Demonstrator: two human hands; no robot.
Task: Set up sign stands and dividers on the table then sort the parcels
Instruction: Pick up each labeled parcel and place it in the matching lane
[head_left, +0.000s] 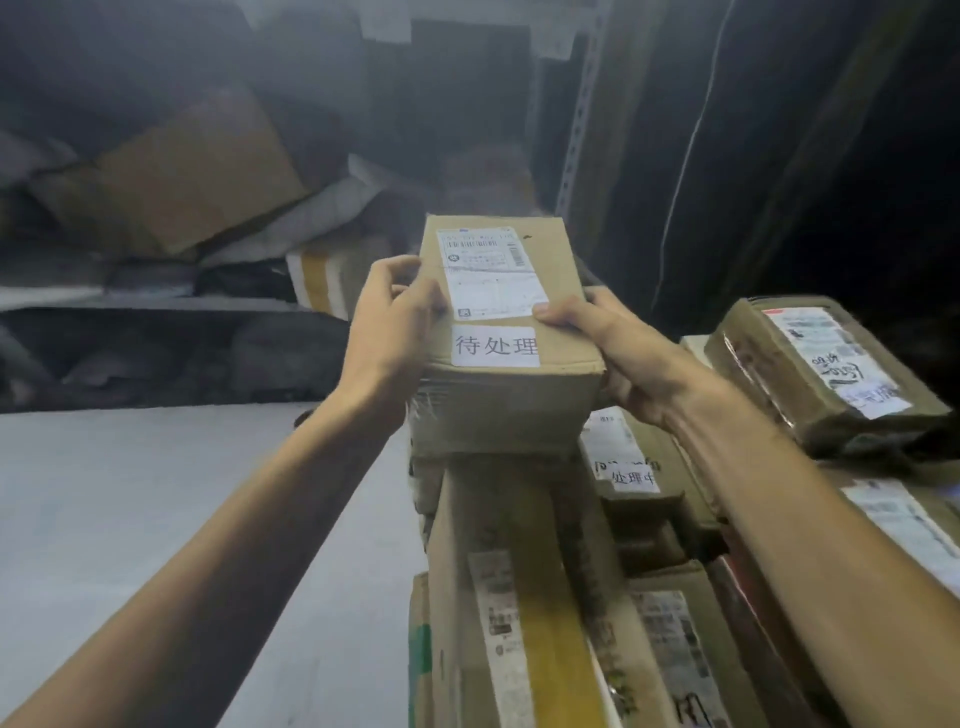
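Parcel depot or courier storeroom, dimly lit. Lower right of frame: taped cardboard parcels (519, 597) piled on each other, most with printed shipping labels and barcodes. Centre: labelled carton (498, 405) carries a waybill plus a white sticker (496, 345) reading 待处理 (a second sticker (631, 478) with similar characters sits on a box just right of it). Upper left: shelf (130, 301) crammed with grey mailer bags (322, 213) and a tilted carton (202, 171). Top centre-right: slotted steel upright (582, 119), warehouse-type racking.
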